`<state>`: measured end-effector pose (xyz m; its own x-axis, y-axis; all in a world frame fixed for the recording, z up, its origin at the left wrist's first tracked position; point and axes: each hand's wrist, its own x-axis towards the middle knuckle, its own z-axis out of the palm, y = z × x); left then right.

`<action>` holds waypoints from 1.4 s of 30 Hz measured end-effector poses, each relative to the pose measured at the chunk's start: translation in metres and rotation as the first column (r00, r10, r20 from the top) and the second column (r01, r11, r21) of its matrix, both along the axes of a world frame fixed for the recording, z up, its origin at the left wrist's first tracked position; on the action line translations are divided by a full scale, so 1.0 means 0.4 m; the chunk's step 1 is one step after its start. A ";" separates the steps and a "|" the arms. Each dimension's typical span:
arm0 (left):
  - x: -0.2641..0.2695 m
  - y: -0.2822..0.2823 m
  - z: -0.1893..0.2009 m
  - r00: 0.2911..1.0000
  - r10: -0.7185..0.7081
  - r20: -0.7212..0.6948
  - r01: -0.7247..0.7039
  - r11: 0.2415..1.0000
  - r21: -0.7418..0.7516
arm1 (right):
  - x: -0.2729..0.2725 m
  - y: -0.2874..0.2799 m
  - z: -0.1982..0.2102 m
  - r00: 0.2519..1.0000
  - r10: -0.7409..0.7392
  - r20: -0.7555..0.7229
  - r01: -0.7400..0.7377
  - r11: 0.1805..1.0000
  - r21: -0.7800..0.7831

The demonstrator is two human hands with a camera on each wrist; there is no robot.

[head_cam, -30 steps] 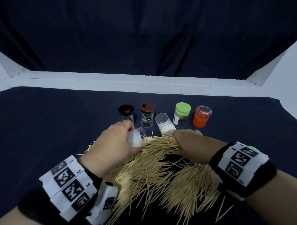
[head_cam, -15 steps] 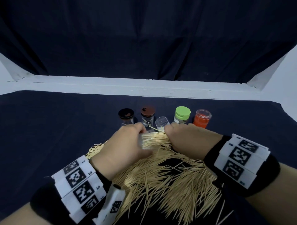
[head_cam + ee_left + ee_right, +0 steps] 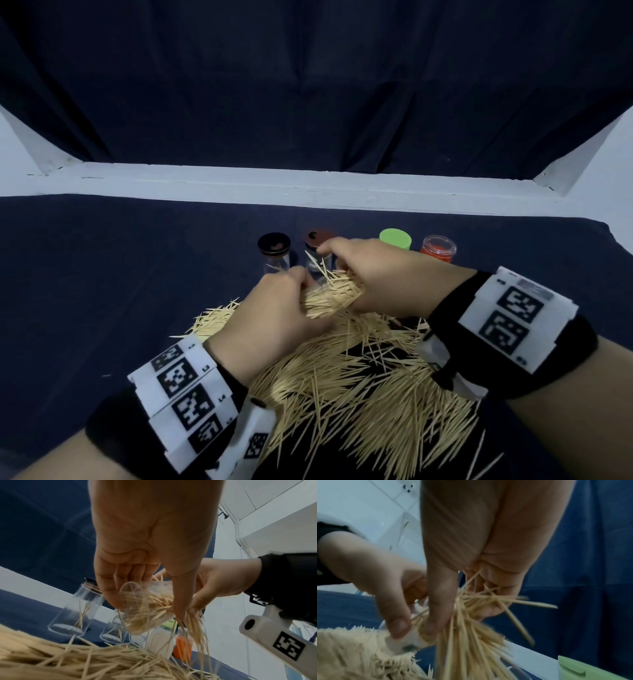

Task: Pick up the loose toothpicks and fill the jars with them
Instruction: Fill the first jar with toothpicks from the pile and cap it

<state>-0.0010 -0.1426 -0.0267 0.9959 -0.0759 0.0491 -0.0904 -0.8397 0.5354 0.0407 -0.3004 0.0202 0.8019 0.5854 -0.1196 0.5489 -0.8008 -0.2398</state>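
Bare dark cloth (image 3: 120, 274) either side; row of jars (image 3: 274, 251) behind, toothpick heap (image 3: 359, 387) in front.

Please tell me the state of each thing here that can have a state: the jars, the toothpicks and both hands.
Clear jar: tilted, lidless, partly filled, in the left hand's grip.
Left hand: holds the clear jar.
Right hand: grips a bundle of toothpicks at the jar's mouth.
Toothpick pile: loose on the dark cloth.
Black-lid jar: upright, closed, few toothpicks inside.
Brown-lid jar: upright, closed.
Green-lid jar: closed.
Orange jar: upright, clear lid on.
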 end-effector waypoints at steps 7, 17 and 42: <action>-0.006 0.002 -0.006 1.000 -0.001 0.030 0.002 0.999 -0.050 | -0.003 -0.033 0.010 0.999 -0.040 0.023 0.032 0.957 0.290; -0.005 0.006 -0.008 0.994 -0.046 0.099 0.057 0.992 -0.112 | -0.007 -0.038 -0.050 0.993 0.006 0.120 -0.064 0.871 0.487; -0.008 0.009 -0.020 0.978 -0.078 0.194 0.103 0.987 -0.125 | -0.058 -0.013 -0.097 0.974 -0.189 0.122 0.065 0.757 0.650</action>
